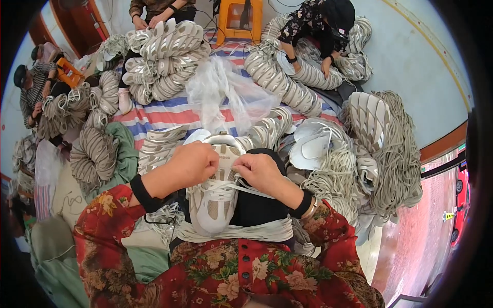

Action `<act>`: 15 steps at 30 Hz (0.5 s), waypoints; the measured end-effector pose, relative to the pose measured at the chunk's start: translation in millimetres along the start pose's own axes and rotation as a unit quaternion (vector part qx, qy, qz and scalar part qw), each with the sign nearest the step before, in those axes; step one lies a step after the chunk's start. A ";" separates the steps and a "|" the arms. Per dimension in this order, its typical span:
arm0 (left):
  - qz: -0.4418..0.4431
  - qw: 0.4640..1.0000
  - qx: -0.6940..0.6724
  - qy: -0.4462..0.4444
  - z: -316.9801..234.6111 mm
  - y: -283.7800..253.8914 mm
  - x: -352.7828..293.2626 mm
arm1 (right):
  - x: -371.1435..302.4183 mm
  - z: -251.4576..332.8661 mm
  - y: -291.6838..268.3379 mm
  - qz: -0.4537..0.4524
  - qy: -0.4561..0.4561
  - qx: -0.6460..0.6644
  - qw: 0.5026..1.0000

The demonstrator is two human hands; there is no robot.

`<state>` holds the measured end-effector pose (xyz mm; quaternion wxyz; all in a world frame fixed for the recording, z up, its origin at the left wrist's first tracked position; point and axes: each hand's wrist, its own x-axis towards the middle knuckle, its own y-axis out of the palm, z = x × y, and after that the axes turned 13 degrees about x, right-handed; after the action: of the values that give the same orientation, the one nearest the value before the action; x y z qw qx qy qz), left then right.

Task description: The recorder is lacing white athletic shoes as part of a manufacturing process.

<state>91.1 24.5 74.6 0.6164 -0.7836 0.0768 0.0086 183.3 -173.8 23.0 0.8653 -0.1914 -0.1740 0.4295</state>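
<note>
"What lies at our grip?"
"A pale shoe (214, 208), toe toward us, between our hands and a little nearer to us, with white laces (218, 188) across it."
"And how do our hands stand?"
"Our left hand (194, 163) is curled tight over the shoe's left side; our right hand (261, 173) has thumb and forefinger drawn narrow at its right. We cannot tell whether either pinches a lace."
"Around that?"
"Black cloth (252, 209) under the shoe, right below our grip. Well to its right, we see a thick lace bundle (396, 161); beyond it, clear plastic (215, 92) on a striped sheet (167, 117); farther still, a co-worker (318, 25) bending over coiled shoes (282, 82)."
</note>
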 end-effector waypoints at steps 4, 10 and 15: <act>0.001 0.993 0.111 0.050 -8.1 -3.7 0.8 | -1.7 1.3 -0.6 0.000 0.007 0.007 1.000; 0.003 0.989 0.145 0.028 -14.5 0.5 2.0 | -3.7 -0.9 3.0 -0.013 0.004 -0.020 1.000; -0.047 0.994 0.094 -0.034 -20.6 10.3 -6.1 | -1.9 -0.2 1.5 -0.016 0.001 0.013 1.000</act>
<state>82.0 2.9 70.3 0.6893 -0.7242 0.0194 -0.0016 181.3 -174.6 21.8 0.8747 -0.1776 -0.1708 0.4173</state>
